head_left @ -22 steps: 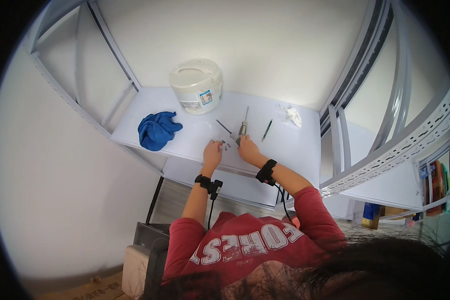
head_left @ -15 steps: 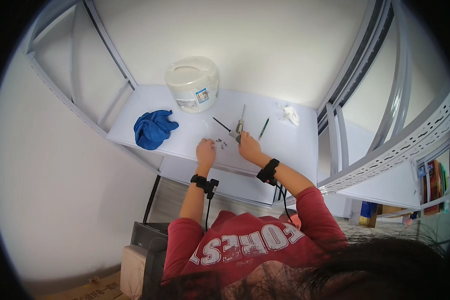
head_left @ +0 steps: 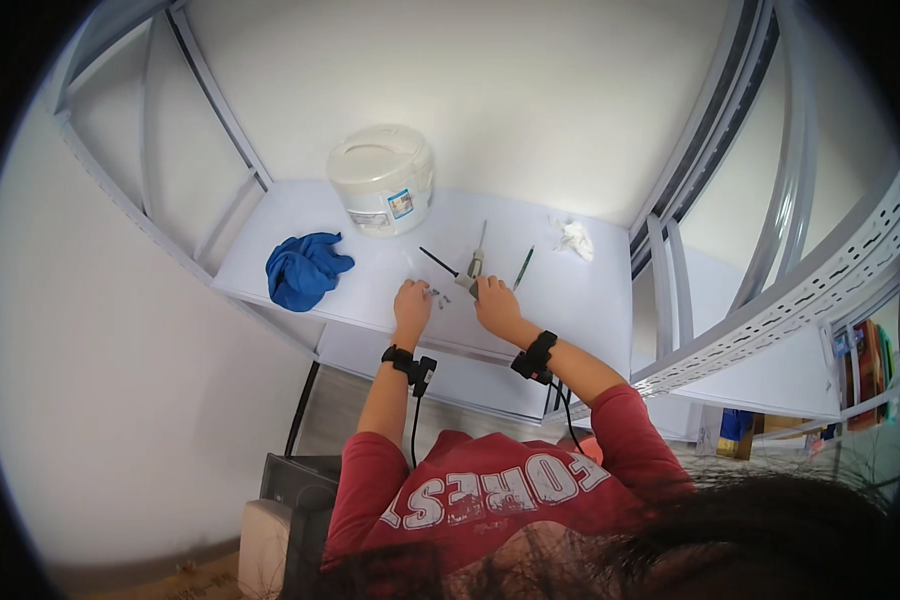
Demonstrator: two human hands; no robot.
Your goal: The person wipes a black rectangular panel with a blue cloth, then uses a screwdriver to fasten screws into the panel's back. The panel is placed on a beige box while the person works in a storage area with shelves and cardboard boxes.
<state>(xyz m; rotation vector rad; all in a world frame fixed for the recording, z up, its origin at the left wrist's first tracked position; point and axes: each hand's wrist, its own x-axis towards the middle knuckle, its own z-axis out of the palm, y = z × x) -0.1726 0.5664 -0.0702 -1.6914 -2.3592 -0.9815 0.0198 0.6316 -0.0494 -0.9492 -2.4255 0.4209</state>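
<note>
My right hand [head_left: 498, 306] is closed round the grey handle of a screwdriver [head_left: 440, 263], whose dark shaft points up and to the left above the shelf. Beside a few small grey metal pieces [head_left: 443, 299], my left hand [head_left: 411, 306] rests low with its fingers drawn together. Whatever is between those fingertips is too small to name. A second screwdriver [head_left: 477, 262], with a pale handle and thin shaft, lies just beyond the right hand. To the right of it lies a slim green pen-like stick [head_left: 524, 268].
A white lidded round container [head_left: 381, 182] stands at the back against the wall. On the left lies a crumpled blue cloth [head_left: 306, 270], and a white crumpled tissue-like piece [head_left: 575, 240] at the right. Metal rack posts [head_left: 670, 270] flank the white shelf [head_left: 580, 310]. Cables hang from both wrist bands.
The whole view has shifted slightly, so the shelf and its things sit lower. Both hands keep nearly the same pose, and the screwdriver stays in my right hand.
</note>
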